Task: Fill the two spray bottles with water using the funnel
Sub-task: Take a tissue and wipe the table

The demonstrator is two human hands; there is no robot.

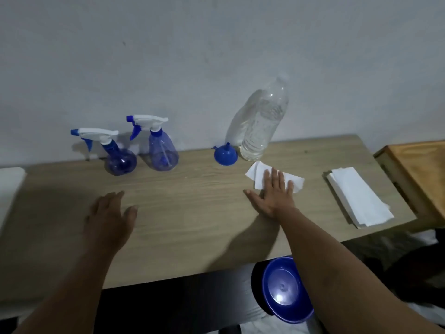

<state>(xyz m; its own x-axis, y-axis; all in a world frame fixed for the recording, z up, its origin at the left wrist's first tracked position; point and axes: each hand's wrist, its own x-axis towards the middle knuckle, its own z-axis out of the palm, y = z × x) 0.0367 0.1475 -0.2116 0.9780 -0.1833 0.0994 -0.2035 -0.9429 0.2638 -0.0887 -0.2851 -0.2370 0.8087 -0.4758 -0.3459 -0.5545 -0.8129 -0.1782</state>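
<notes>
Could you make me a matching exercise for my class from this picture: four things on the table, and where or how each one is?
Things:
1. funnel
2. water bottle
3. loose tissue
4. tissue stack

States:
A. under the right hand
B. near the table's right edge
C. spout up, wide mouth down
D. upright by the wall

Pairs: 1-C, 2-D, 3-A, 4-B

The right hand (277,191) is covering the middle of a white tissue (260,175), leaving only its ends showing. The right forearm is hiding part of the blue basin (281,290) below the table edge. The water bottle (261,121) is blurring at its top, so whether it is capped is not showing. The white object (9,189) at the left edge is being cut off, as is the wooden furniture (419,169) at the right.
</notes>
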